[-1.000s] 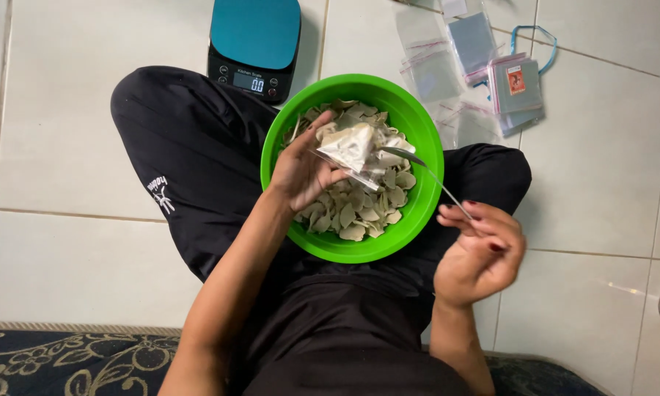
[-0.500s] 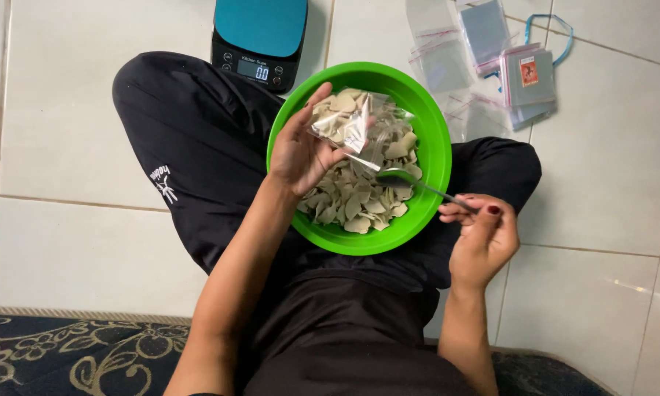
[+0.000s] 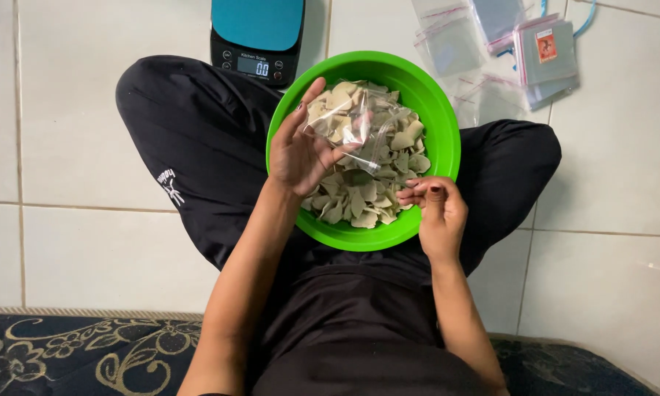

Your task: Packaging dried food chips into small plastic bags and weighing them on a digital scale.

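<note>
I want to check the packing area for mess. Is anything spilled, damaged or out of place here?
Nothing is spilled: the chips all lie inside the green bowl or in the clear bag held by the left hand. Only the empty bags on the floor lie scattered and overlapping. The scale sits straight.

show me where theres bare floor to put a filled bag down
Bare tile lies left of the knee, from the scale down to the rug, and right of the bowl below the empty bags. It is crowded at the bowl, where the left hand holds a bag.
</note>
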